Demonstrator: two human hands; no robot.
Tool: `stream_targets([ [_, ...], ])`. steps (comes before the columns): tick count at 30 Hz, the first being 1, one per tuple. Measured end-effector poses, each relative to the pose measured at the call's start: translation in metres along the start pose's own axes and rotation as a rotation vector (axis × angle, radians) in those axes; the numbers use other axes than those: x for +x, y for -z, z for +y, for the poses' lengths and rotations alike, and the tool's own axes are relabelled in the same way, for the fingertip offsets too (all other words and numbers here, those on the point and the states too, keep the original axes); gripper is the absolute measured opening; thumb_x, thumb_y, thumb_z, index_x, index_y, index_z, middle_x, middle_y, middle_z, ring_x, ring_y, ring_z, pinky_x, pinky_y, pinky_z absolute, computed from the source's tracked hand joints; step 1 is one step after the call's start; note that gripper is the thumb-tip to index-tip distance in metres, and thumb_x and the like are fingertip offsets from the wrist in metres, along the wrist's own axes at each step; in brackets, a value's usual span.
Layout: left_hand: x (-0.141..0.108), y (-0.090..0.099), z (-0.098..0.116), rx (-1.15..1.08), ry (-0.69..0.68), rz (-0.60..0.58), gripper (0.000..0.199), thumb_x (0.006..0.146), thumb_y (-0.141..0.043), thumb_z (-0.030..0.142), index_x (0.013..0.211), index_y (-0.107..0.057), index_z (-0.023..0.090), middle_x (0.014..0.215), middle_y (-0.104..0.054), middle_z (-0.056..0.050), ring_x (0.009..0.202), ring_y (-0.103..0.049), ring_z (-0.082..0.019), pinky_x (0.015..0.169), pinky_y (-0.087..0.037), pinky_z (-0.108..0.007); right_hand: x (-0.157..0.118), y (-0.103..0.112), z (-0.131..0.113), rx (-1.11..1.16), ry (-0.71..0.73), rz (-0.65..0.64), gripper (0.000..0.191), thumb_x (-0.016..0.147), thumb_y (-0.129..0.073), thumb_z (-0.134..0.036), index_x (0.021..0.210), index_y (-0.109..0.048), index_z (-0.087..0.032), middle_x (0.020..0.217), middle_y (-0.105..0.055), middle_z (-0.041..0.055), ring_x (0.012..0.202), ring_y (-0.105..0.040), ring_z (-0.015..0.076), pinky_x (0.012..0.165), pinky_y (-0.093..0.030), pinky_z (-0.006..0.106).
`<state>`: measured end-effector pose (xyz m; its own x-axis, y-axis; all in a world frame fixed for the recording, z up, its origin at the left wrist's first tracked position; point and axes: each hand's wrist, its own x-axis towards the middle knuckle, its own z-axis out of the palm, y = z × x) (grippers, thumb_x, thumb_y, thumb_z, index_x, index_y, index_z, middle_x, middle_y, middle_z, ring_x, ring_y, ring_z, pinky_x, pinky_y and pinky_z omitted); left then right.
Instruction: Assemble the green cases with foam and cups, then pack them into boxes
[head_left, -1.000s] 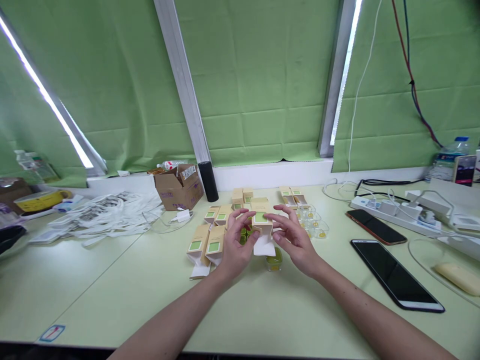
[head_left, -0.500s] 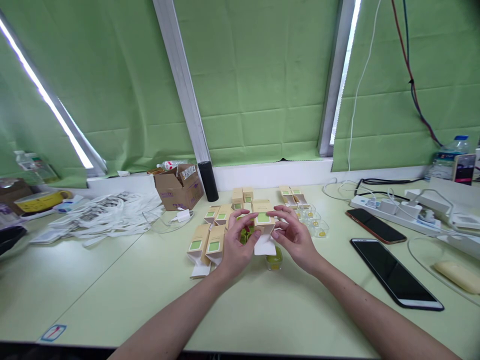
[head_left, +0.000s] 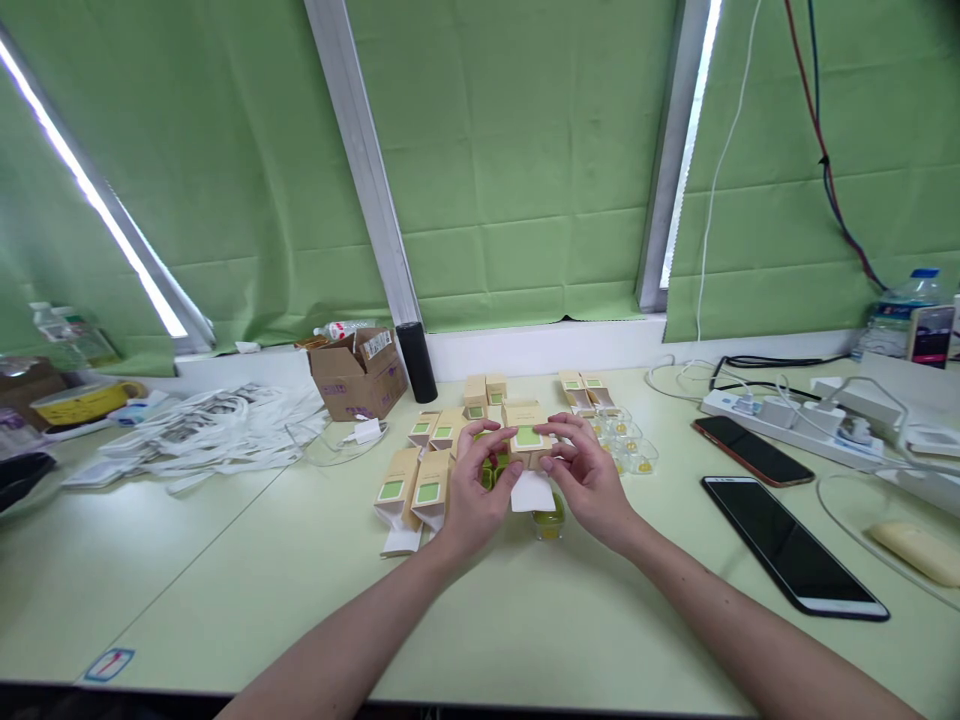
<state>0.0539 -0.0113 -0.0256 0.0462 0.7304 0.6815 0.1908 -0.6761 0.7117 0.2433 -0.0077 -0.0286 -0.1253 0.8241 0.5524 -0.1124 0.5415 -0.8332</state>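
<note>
Between my two hands is a small tan cardboard box [head_left: 526,412] with a green window, its white end flap [head_left: 533,493] hanging down toward me. My left hand [head_left: 480,485] grips the box's left side with fingers and thumb. On the right side, my right hand [head_left: 589,480] holds it the same way, thumb near the flap. Just below the flap stands a small clear container with green contents [head_left: 550,518], partly hidden. More green pieces [head_left: 491,470] show behind my left fingers. Left of that hand lie similar tan boxes [head_left: 397,485] with white flaps out.
Farther back are more tan boxes [head_left: 583,388] and several clear containers [head_left: 634,452]. White straps [head_left: 225,430] lie in a heap at left, by a brown carton [head_left: 356,375] and a black cylinder [head_left: 416,362]. Phones [head_left: 795,545] and a power strip [head_left: 787,425] occupy the right.
My right thumb has shifted slightly up and left along the box's front edge. The white flap now looks shorter and more folded at the box's end. Both hands stay in place.
</note>
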Motion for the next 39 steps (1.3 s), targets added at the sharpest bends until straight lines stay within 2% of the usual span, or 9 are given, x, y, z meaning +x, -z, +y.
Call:
stream_targets([
  [15, -0.0001, -0.0006, 0.0045, 0.011, 0.026, -0.009, 0.033, 0.099, -0.072, 0.036, 0.131, -0.072, 0.029, 0.136, -0.05, -0.01, 0.099, -0.065, -0.018, 0.094, -0.057, -0.037, 0.0009, -0.0029, 0.0008, 0.039, -0.029, 0.011, 0.03, 0.099, -0.07, -0.047, 0.125, -0.071, -0.033, 0.142, -0.045, 0.0091, 0.086, -0.069, 0.0153, 0.076, -0.065, 0.036],
  [19, -0.0003, 0.0022, 0.0055, -0.023, 0.031, -0.064, 0.041, 0.099, -0.07, 0.036, 0.14, -0.068, 0.032, 0.139, -0.048, -0.01, 0.108, -0.063, -0.022, 0.098, -0.056, -0.039, 0.0024, -0.0013, -0.0011, 0.047, -0.039, 0.006, 0.032, 0.1, -0.07, -0.049, 0.127, -0.07, -0.033, 0.144, -0.045, 0.0088, 0.088, -0.07, 0.016, 0.078, -0.065, 0.036],
  [22, -0.0012, 0.0054, 0.005, -0.049, 0.011, -0.13, 0.048, 0.101, -0.061, 0.03, 0.149, -0.063, 0.034, 0.144, -0.047, -0.011, 0.124, -0.057, -0.028, 0.102, -0.053, -0.041, 0.0036, 0.0003, -0.0025, 0.052, -0.037, 0.017, 0.033, 0.099, -0.071, -0.049, 0.128, -0.07, -0.033, 0.145, -0.045, 0.0088, 0.088, -0.071, 0.0159, 0.077, -0.064, 0.035],
  [24, -0.0016, 0.0067, 0.0041, -0.07, 0.014, -0.174, 0.058, 0.096, -0.059, 0.023, 0.154, -0.059, 0.036, 0.15, -0.044, -0.011, 0.133, -0.052, -0.031, 0.104, -0.052, -0.043, 0.004, 0.0008, -0.003, 0.057, -0.038, 0.028, 0.034, 0.098, -0.072, -0.049, 0.128, -0.071, -0.033, 0.145, -0.045, 0.0089, 0.087, -0.071, 0.0157, 0.076, -0.064, 0.035],
  [27, -0.0015, 0.0062, 0.003, -0.074, 0.02, -0.218, 0.076, 0.087, -0.065, 0.02, 0.159, -0.051, 0.038, 0.154, -0.04, -0.01, 0.135, -0.05, -0.032, 0.105, -0.051, -0.045, 0.0041, 0.0008, -0.0032, 0.052, -0.041, 0.042, 0.035, 0.097, -0.073, -0.05, 0.128, -0.071, -0.033, 0.144, -0.046, 0.0093, 0.087, -0.07, 0.0161, 0.076, -0.064, 0.035],
  [29, -0.001, 0.0052, 0.0037, -0.075, 0.016, -0.235, 0.081, 0.085, -0.071, 0.025, 0.162, -0.047, 0.038, 0.155, -0.039, -0.011, 0.134, -0.051, -0.032, 0.108, -0.049, -0.047, 0.004, 0.0007, -0.0033, 0.036, -0.036, 0.052, 0.036, 0.097, -0.073, -0.051, 0.128, -0.071, -0.033, 0.144, -0.047, 0.0098, 0.088, -0.07, 0.0168, 0.076, -0.065, 0.036],
  [33, -0.0007, 0.0047, 0.0069, -0.079, 0.019, -0.253, 0.087, 0.084, -0.082, 0.046, 0.162, -0.045, 0.037, 0.158, -0.037, -0.012, 0.136, -0.049, -0.035, 0.113, -0.046, -0.051, 0.0039, 0.0006, -0.003, 0.026, -0.022, 0.055, 0.036, 0.098, -0.072, -0.052, 0.128, -0.071, -0.033, 0.143, -0.048, 0.0095, 0.09, -0.071, 0.0174, 0.079, -0.066, 0.037],
  [37, -0.001, 0.0044, 0.0072, -0.06, 0.017, -0.218, 0.081, 0.09, -0.077, 0.06, 0.161, -0.046, 0.035, 0.157, -0.04, -0.014, 0.137, -0.049, -0.035, 0.112, -0.046, -0.05, 0.0037, -0.0006, -0.0018, 0.03, -0.025, 0.031, 0.036, 0.098, -0.072, -0.05, 0.13, -0.071, -0.034, 0.143, -0.046, 0.0088, 0.091, -0.071, 0.0162, 0.084, -0.066, 0.037],
  [39, -0.0011, 0.0032, 0.0065, -0.069, 0.007, -0.173, 0.077, 0.091, -0.075, 0.062, 0.157, -0.05, 0.033, 0.152, -0.045, -0.015, 0.131, -0.054, -0.033, 0.107, -0.05, -0.048, 0.0032, -0.0016, -0.001, 0.041, -0.03, 0.023, 0.034, 0.098, -0.073, -0.048, 0.129, -0.072, -0.034, 0.142, -0.045, 0.0083, 0.09, -0.07, 0.0154, 0.085, -0.066, 0.037],
])
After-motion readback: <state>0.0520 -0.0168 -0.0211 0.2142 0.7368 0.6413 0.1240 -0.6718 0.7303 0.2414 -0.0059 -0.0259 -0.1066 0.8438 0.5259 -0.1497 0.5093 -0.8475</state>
